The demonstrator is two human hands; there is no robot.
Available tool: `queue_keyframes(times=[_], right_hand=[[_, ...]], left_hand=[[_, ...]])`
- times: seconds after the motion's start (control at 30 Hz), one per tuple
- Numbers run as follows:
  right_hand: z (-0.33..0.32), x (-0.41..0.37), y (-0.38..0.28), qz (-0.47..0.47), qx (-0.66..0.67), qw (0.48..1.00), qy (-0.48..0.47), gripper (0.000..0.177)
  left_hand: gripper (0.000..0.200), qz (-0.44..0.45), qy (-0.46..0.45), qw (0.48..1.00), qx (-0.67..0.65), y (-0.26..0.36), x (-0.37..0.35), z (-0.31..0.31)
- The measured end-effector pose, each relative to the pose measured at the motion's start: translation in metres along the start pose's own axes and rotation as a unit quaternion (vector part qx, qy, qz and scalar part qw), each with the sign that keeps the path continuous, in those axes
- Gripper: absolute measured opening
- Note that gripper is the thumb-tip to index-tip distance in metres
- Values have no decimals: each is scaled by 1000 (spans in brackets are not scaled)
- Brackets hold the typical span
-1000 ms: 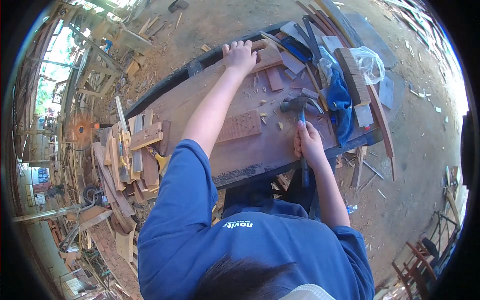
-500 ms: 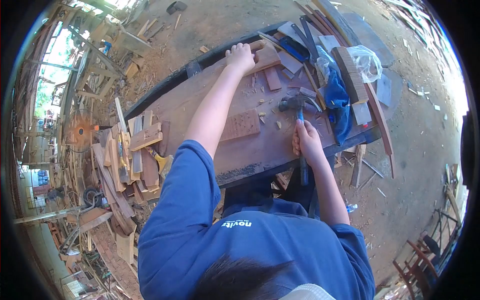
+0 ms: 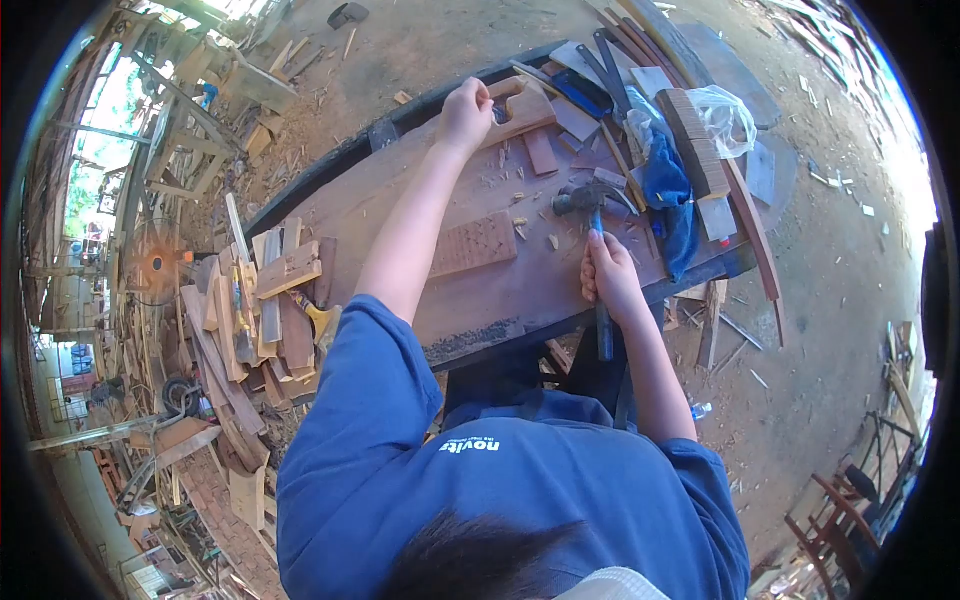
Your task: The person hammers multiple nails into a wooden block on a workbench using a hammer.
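Observation:
My left hand (image 3: 466, 112) reaches to the far edge of the wooden workbench (image 3: 380, 200) and grips a shaped wooden piece (image 3: 520, 108) with a cut-out. My right hand (image 3: 608, 278) holds the handle of a claw hammer (image 3: 590, 205); the hammer's head rests on the bench top among wood chips. A flat carved wooden block (image 3: 475, 244) lies on the bench between my two arms, untouched.
Blue cloth (image 3: 665, 195), a clear plastic bag (image 3: 728, 120), a thick wooden block (image 3: 695, 145) and several planks crowd the bench's right end. A pile of wood offcuts (image 3: 265, 300) lies at the left. Sawdust-covered ground surrounds the bench.
My left hand has closed on the shaped wooden piece at the far edge and lifted it slightly. My right hand and the hammer have stayed in place on the bench.

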State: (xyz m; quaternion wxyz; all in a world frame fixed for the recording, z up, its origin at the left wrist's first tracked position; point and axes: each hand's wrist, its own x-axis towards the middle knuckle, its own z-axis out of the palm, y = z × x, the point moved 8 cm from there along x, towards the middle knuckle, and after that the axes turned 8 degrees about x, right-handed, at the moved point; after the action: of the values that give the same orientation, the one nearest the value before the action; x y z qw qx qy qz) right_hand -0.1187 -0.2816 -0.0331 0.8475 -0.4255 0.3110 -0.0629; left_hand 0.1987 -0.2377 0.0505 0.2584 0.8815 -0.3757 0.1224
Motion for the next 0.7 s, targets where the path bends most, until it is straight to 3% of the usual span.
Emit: queue_keyframes(times=[0.03,0.27,0.33,0.43,0.57,0.63,0.7], right_hand=[[0,0,1,0,9,1000,-3,30],[-3,2,5,6,12,1000,5,32],[-4,4,7,3,5,1000,2,32],[-4,4,9,9,7,1000,6,32],[-4,4,6,-11,-12,1000,13,31],[-6,3,5,-9,-14,1000,19,31],[-4,2,5,4,-2,1000,14,32]], left_hand=[[9,-34,27,996,-81,0,-8,-12],[6,-79,33,973,-212,0,-114,-63],[10,-195,-19,934,-299,-17,-146,-55],[11,-219,8,902,-373,-41,-167,-45],[10,-181,39,933,-307,-54,-160,-44],[6,-164,-6,977,-134,-51,-148,-45],[5,-165,-29,981,-99,-40,-128,-48]])
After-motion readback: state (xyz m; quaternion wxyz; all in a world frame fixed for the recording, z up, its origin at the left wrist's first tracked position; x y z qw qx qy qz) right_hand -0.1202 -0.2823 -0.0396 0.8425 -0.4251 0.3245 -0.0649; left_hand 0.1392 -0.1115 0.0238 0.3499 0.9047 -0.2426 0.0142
